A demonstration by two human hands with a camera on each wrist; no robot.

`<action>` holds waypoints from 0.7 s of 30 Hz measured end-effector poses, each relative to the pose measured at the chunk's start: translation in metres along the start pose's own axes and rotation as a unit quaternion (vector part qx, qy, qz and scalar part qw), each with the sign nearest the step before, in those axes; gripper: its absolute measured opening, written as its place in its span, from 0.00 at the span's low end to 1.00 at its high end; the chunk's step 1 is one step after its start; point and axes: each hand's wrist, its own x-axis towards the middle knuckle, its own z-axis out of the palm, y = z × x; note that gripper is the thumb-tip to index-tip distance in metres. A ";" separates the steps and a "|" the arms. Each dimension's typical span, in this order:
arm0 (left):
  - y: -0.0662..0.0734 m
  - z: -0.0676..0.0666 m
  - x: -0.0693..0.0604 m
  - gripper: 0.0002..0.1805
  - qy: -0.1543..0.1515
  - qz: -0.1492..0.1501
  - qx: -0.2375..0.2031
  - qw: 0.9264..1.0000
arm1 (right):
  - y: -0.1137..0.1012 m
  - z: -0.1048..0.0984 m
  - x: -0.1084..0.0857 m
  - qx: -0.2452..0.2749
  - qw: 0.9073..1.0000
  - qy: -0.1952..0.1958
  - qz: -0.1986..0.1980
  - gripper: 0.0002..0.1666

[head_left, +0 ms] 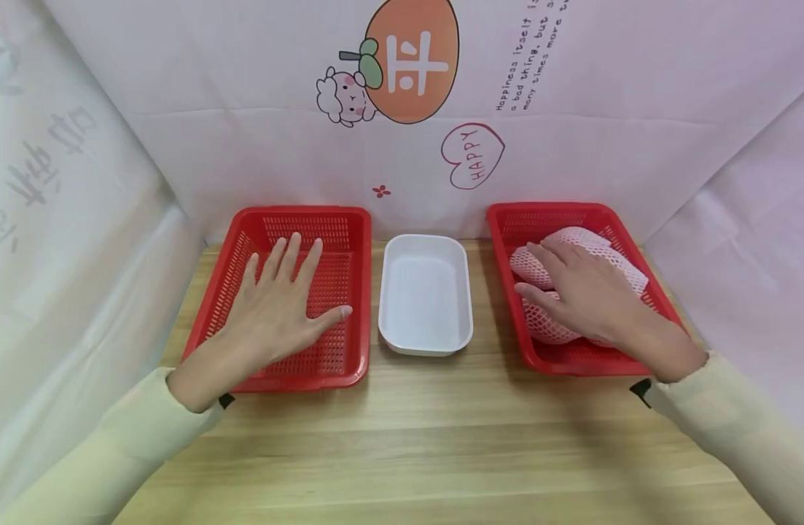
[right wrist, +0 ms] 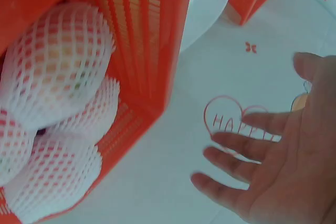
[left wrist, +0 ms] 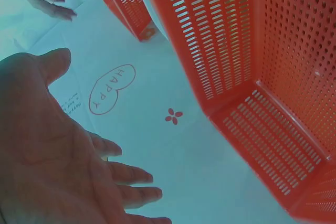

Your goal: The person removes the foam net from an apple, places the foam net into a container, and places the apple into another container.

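Note:
My left hand [head_left: 273,310] hovers with spread fingers over the left red basket [head_left: 361,292], and nothing is in its grasp. Bare mesh shows inside that basket. Over the right red basket [head_left: 506,292], my right hand [head_left: 588,284] is held palm down with its fingers extended. Beneath it lie several round things in white foam netting [right wrist: 63,61]; the netting hides most of what they are. In the right wrist view the right hand stands apart from them. The left wrist view shows the left palm empty beside its basket [left wrist: 210,40].
Between the baskets sits a white rectangular dish [head_left: 424,306]. All three stand on a wooden table [head_left: 428,445]. A white printed cloth [head_left: 270,160] rises behind them, and white cloth also hangs at both sides.

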 end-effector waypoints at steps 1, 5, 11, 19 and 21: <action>0.000 -0.001 0.000 0.59 0.002 0.004 -0.003 1.000 | 0.003 -0.002 -0.001 -0.001 1.000 -0.001 -0.002 0.46; 0.001 -0.002 -0.003 0.58 0.009 0.020 -0.008 1.000 | 0.015 -0.003 -0.003 -0.010 1.000 -0.021 -0.015 0.42; 0.006 0.001 -0.008 0.57 0.034 0.049 -0.002 0.998 | 0.032 0.004 -0.002 -0.020 0.997 -0.069 -0.027 0.45; 0.021 0.006 -0.018 0.58 0.051 0.091 -0.012 0.994 | 0.050 0.021 0.002 -0.008 0.992 -0.129 -0.014 0.51; 0.026 0.008 -0.022 0.57 0.055 0.103 -0.016 0.993 | 0.054 0.025 0.002 -0.005 0.991 -0.135 -0.012 0.51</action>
